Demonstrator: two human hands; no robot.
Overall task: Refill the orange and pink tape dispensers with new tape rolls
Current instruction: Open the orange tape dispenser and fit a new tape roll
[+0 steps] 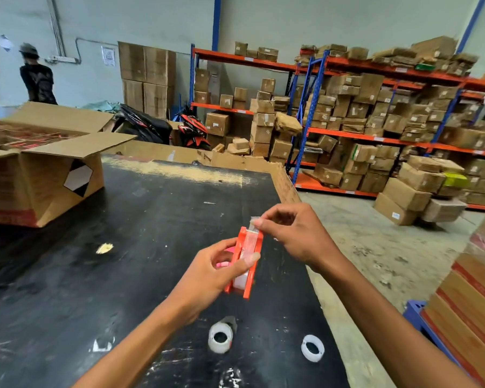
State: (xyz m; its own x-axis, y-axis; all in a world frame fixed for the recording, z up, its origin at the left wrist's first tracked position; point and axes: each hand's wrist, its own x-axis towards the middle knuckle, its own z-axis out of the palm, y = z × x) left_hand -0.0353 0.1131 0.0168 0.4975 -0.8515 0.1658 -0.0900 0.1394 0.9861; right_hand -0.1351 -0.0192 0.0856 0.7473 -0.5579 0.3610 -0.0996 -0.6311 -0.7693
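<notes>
My left hand [216,271] holds the orange tape dispenser [249,278] above the black table [123,247], with a clear tape roll seated inside it. My right hand [291,233] pinches the free end of the tape [254,220] at the dispenser's top end. A bit of the pink tape dispenser [224,264] shows behind my left fingers, mostly hidden. Two clear tape rolls lie near the table's front edge: one [220,338] below the dispenser, the other [312,348] to its right.
An open cardboard box [39,175] stands at the table's far left. Stacked boxes [471,317] rise close on my right. Orange and blue shelves [375,135] full of cartons line the back wall. A person [37,77] stands far left.
</notes>
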